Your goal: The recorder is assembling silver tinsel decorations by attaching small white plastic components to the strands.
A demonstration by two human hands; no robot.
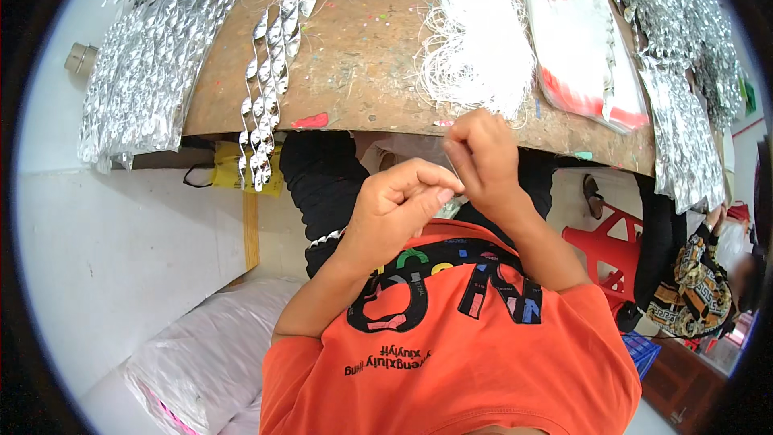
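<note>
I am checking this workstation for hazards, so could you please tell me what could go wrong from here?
1. The left hand and right hand pinch something very thin between them, held over the lap past the table edge; if it slips, it may drop out of sight.
2. The bundle of white threads lies loose near the edge and could tangle or be dragged off.
3. The silver strips already hang over the edge and might slide down.

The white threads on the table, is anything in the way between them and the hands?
Nothing visible. The right hand is at the near table edge, just below the white thread bundle. The left hand is beside it, fingertips pinched together.
</note>
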